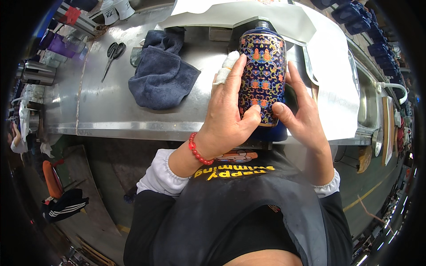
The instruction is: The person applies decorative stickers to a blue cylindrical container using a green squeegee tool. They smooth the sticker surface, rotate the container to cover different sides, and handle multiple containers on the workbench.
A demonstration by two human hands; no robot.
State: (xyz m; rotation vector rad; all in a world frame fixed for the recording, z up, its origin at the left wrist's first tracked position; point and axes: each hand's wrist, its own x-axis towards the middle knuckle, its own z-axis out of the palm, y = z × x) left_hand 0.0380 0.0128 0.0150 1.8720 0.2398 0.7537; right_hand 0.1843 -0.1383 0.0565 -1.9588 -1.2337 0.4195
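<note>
A dark blue bottle (262, 80) with a bright orange, yellow and light-coloured scroll and flower pattern lies on the steel bench, its neck pointing away from me. My left hand (231, 104) rests along its left side, thumb on the patterned surface near the lower end; white wrapping (226, 68) covers one fingertip. From the right, my right hand (304, 108) puts its thumb against the bottle's lower edge while its fingers reach up beside it. Between them, the two hands hold the bottle. The underside of the bottle and some fingertips are hidden.
A dark grey-blue towel (162, 80) lies left of the bottle, with black scissors (112, 57) beyond it. White paper sheets (330, 88) spread at the back and right. A sink (366, 99) with a white tap stands far right. Several dark blue vessels (355, 20) stand at the upper right.
</note>
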